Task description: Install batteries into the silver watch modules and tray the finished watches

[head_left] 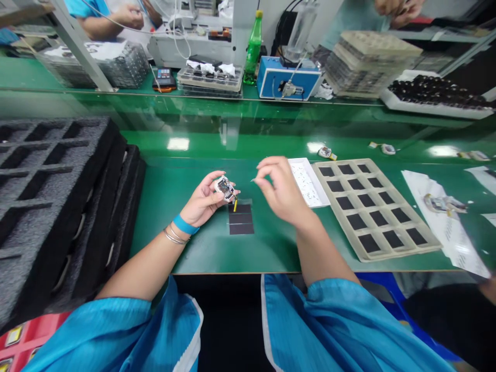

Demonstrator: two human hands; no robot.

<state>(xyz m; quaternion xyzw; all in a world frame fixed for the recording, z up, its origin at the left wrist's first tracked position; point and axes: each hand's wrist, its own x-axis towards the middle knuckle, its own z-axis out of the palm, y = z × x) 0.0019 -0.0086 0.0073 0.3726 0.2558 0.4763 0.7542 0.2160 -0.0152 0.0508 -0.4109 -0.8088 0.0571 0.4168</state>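
Note:
My left hand (204, 199) is closed around a small white electronic device (225, 187) with an open board and a yellow part hanging below it. My right hand (279, 188) hovers just to the right of it, fingers pinched together on something too small to make out. Under the device, a clear strip with three black square pads (241, 218) lies on the green mat (217, 248). Right of my right hand lies a white sheet of small parts (308, 182), then a beige tray (375, 205) with several black pads in its pockets.
Stacked black foam trays (50, 196) fill the left side. A white sheet with a small device (444, 204) lies at the right. Beyond the conveyor stand a blue box (289, 77), a green bottle (253, 49), stacked trays (366, 62) and other people's hands (129, 15).

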